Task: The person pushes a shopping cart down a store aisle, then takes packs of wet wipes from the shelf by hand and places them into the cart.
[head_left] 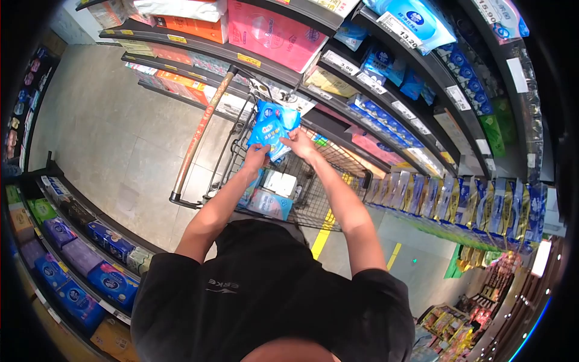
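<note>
Both hands are over a wire shopping cart point(325, 181). My left hand point(257, 155) is closed on the lower left edge of a blue wipes package point(268, 131). On the package's right side, my right hand point(298, 145) pinches its edge. Another blue package point(288, 116) shows just behind it, touching it. Below my hands, inside the cart, lie a white pack point(280, 183) and a light blue pack point(270, 204).
The cart's handle point(202, 136) slants along the left. Shelves of tissue and wipes packs point(277, 30) run across the top and right. Another shelf with purple and blue packs point(78, 253) stands at the lower left. Tiled floor point(114, 120) shows left of the cart.
</note>
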A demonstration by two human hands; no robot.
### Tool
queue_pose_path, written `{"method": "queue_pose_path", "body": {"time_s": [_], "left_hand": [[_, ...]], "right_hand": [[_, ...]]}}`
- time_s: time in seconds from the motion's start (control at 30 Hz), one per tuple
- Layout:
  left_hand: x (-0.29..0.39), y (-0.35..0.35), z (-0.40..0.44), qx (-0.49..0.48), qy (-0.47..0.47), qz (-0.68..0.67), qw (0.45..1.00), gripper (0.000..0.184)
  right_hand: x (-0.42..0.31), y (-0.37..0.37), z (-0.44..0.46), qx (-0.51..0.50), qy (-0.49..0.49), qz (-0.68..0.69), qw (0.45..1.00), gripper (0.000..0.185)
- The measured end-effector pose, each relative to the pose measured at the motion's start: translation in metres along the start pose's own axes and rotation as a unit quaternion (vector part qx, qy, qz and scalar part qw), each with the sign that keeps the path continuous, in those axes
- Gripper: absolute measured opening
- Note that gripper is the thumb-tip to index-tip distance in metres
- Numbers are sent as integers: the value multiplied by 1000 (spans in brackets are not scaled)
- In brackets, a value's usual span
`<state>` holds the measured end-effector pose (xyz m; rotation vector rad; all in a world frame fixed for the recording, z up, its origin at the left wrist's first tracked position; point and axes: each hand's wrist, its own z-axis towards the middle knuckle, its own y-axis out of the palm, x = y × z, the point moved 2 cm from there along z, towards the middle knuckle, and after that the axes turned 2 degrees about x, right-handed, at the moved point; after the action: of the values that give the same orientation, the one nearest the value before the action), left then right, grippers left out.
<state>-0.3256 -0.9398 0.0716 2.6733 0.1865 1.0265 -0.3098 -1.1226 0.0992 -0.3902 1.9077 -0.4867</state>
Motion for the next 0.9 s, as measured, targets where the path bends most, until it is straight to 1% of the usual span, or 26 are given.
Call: {"method": "queue_pose_path", "body": {"time_s": [0.03,0.07,0.1,0.13,0.17,0.2,0.23,0.3,0.33,0.37,0.43,0.5,0.53,0.57,0.63,0.67,0.7,0.77,0.83,0.87,0.9], "left_hand": [[0,1,0,-1,-10,19,1000,23],[0,4,1,2,-7,15,1000,23],[1,6,1,10,3,8,1000,26],[1,6,-1,17,11,3,1000,29],[2,5,-3,24,20,0,1000,34],[0,4,-1,25,9,-2,1000,40],[2,3,0,26,10,0,1000,40],[2,3,-1,30,-2,13,999,36],[2,4,-1,29,-2,15,999,36],[2,4,-1,30,4,22,999,31],[0,3,-3,30,6,31,999,28],[4,2,-4,31,38,33,998,24],[4,1,-3,28,39,35,998,24],[2,-1,1,27,57,40,997,19],[-3,-4,11,23,81,46,995,16],[-7,-6,16,30,93,42,994,16],[-9,-8,17,38,104,38,993,17],[-5,-5,12,35,99,27,994,16],[-9,-7,18,38,104,23,994,15],[-13,-7,20,41,115,18,992,14],[-15,-7,21,38,118,22,992,14]], "right_hand": [[2,2,-1,2,3,4,1000,34],[6,5,-3,-7,27,44,999,32],[9,7,-4,-16,51,85,995,30],[13,8,-7,-20,52,87,995,30],[15,7,-9,-28,26,127,991,29],[17,5,-8,-34,-1,166,986,28],[7,-3,-17,-34,-3,169,985,28],[-30,-30,-47,-55,25,243,968,28],[-33,-38,-49,-58,-45,265,961,25],[-32,-51,-51,-55,-44,267,961,25],[-66,-89,-63,-21,-18,324,946,33],[-93,-126,-60,33,-70,332,940,36],[-115,-143,-61,73,-72,348,932,38],[-133,-158,-60,114,-76,364,921,41],[-147,-181,-41,199,-105,322,920,47],[-155,-189,-32,227,-101,340,907,50],[-165,-196,-22,238,-118,331,905,55],[-179,-205,0,304,-138,262,905,59],[-182,-215,34,348,-129,208,905,65],[-181,-220,52,360,-92,197,907,67],[-181,-224,67,360,-91,197,908,68]]}}
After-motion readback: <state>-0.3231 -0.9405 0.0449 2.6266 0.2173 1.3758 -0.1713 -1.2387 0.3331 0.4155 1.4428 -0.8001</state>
